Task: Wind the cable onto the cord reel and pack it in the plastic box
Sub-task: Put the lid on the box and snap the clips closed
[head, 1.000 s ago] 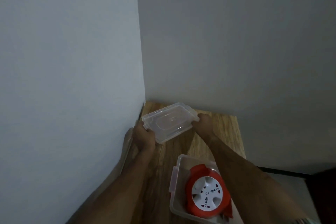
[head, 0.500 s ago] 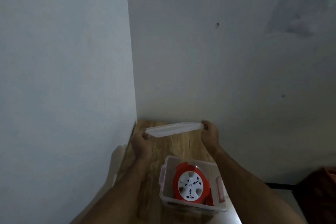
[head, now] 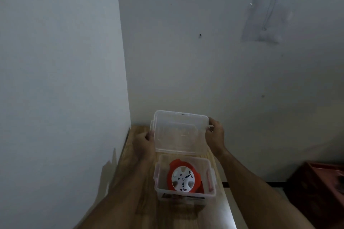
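Wedged into a bare wall corner, the wooden table [head: 134,163] carries the plastic box [head: 186,194] with the cord reel [head: 183,178] inside. Both hands grip the clear lid [head: 179,132] by its short ends, left hand [head: 144,144] and right hand [head: 216,135] equally near. Its long axis runs left to right, tilted up just beyond the box, which sits nearer the person.

Both forearms bare, no sleeves; hands [head: 145,143] ungloved, no rings/watch seen.

No words, brand names or numbers can be read anywhere. The white face of the cord reel [head: 183,179] carries small dark marks, probably socket holes and not print. A dark strip low on the plastic box [head: 209,194] may be a label, but it is too blurred to read.
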